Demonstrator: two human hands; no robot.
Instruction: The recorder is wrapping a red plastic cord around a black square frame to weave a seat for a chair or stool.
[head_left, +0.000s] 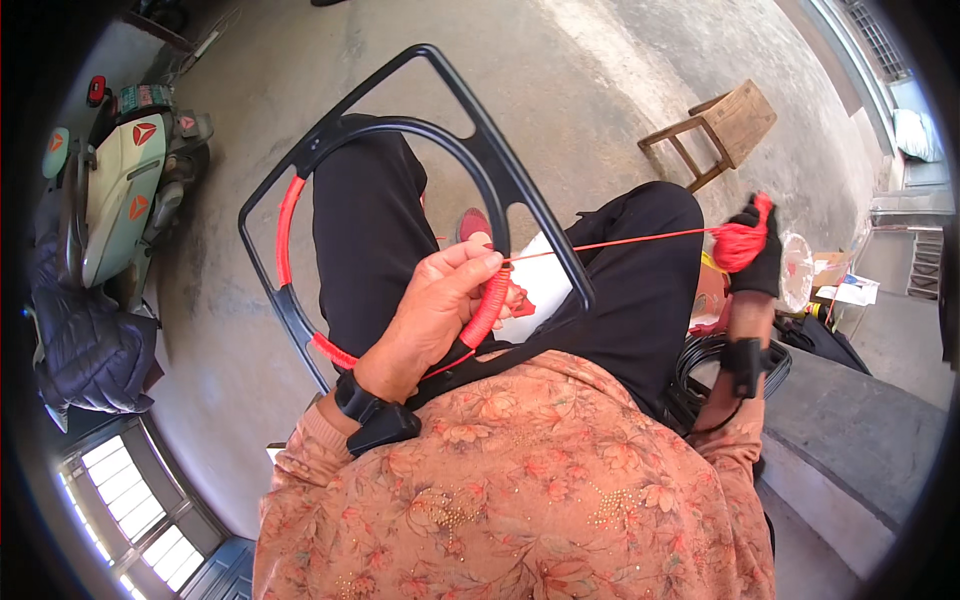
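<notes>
A black frame [505, 165], squarish outside with a ring inside it, rests tilted across my lap. Red cord [487, 312] is wound tightly round several stretches of the ring. My left hand [445, 300] is closed on the ring, thumb and forefinger pinching at the end of the winding. From there a taut red cord [640, 240] runs right to my right hand [757, 245], which wears a dark glove and grips a bundle of red cord [738, 247]. The fingers of my left hand behind the ring are partly hidden.
A small wooden stool [735, 125] lies tipped on the floor ahead to the right. A pale scooter [125, 200] with a dark padded jacket [95, 335] stands at the left. Coiled black cable [700, 365] and a white round reel [796, 272] sit by my right arm.
</notes>
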